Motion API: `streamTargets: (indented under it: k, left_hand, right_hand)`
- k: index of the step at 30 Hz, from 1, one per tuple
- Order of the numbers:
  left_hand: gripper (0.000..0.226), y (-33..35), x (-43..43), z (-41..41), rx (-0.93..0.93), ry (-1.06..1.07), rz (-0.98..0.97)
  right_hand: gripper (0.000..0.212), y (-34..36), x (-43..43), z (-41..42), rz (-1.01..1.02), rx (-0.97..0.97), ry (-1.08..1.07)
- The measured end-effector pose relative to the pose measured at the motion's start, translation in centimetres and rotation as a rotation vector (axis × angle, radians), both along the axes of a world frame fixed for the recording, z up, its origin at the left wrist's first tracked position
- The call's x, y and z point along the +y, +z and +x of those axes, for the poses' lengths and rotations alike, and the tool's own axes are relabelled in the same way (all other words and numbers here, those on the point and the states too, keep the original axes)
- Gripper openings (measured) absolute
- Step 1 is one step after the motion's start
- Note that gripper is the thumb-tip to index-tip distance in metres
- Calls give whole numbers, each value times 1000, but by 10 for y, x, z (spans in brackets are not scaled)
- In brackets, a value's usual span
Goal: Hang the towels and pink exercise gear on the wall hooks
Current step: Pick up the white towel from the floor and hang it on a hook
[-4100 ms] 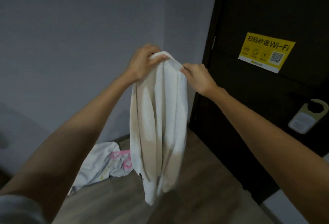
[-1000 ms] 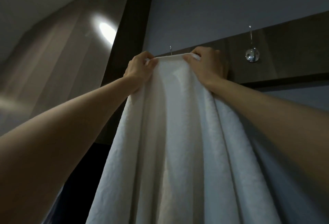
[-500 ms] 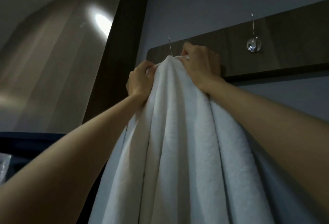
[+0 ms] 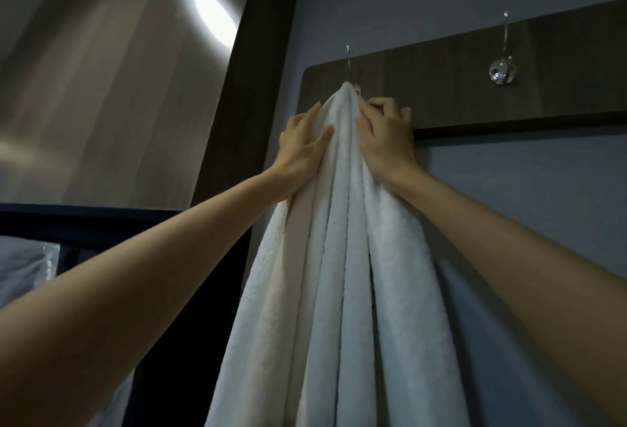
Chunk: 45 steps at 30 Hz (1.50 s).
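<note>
The towel (image 4: 342,257) is white, thick and nubbly, bunched to a peak on the left hook (image 4: 349,68) of a dark wood-grain board (image 4: 441,87) on the grey wall, then dropping in long, soft folds. The left hand (image 4: 302,148) lies flat on its left side, fingers (image 4: 319,138) spread loosely apart. The right hand (image 4: 383,135) presses its right side, fingers curled into the cloth just under the peak. A second hook (image 4: 503,68), shiny metal with a round base, stands bare farther right.
</note>
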<state>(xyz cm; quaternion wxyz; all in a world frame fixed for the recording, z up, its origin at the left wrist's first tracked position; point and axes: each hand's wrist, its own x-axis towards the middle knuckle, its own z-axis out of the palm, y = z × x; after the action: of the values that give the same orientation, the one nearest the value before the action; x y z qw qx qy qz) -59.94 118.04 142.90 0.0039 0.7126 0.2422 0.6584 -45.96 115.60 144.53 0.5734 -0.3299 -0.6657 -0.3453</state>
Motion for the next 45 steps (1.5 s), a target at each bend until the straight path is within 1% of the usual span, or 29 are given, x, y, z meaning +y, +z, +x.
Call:
streamTargets:
  k: [3, 5, 7, 10, 13, 15, 18, 21, 24, 29, 34, 37, 39, 41, 45]
  left_hand:
    - [49, -13, 7, -1, 23, 94, 83]
    - [50, -19, 11, 1, 53, 101, 103]
    - [50, -25, 14, 3, 39, 84, 115]
    - [50, -36, 18, 6, 13, 99, 154]
    - [48, -50, 21, 6, -12, 38, 161]
    - [46, -61, 15, 8, -47, -17, 125]
    - [52, -80, 0, 11, -75, -88, 65]
    - [59, -106, -10, 9, -57, -117, 22]
    - [63, -137, -21, 0, -6, -127, -25]
    - [67, -197, -35, -11, 66, -131, -114]
    - [70, -264, -51, -18, 103, -136, -222]
    - [71, -296, -64, -26, 154, -144, -303]
    - [69, -308, -81, -29, 192, -163, -349]
    - [66, -316, -98, -33, 238, -132, -390]
    - [61, -319, -132, -42, 275, 18, -315]
  right_hand:
    - [46, -11, 4, -1, -2, -55, -142]
    - [47, -18, 7, -2, -48, -75, -135]
    - [47, -24, 11, -4, -104, -72, -67]
    - [47, -33, 16, -8, -124, -41, 9]
    - [46, -43, 18, -7, -154, -25, 110]
    - [46, -50, 16, -5, -179, -30, 153]
    - [48, -65, 8, -4, -257, 4, 239]
    - [50, -84, -5, -7, -280, 32, 350]
    - [50, -111, -20, -8, -328, 54, 387]
    - [56, -170, -42, -5, -442, 70, 347]
    - [66, -233, -71, -5, -581, 44, 197]
    - [69, -263, -88, -5, -698, 33, 150]
    - [70, -276, -99, -3, -768, 27, 132]
    - [70, -284, -110, 1, -805, 9, 106]
    - [67, -294, -147, 11, -779, -30, 47]
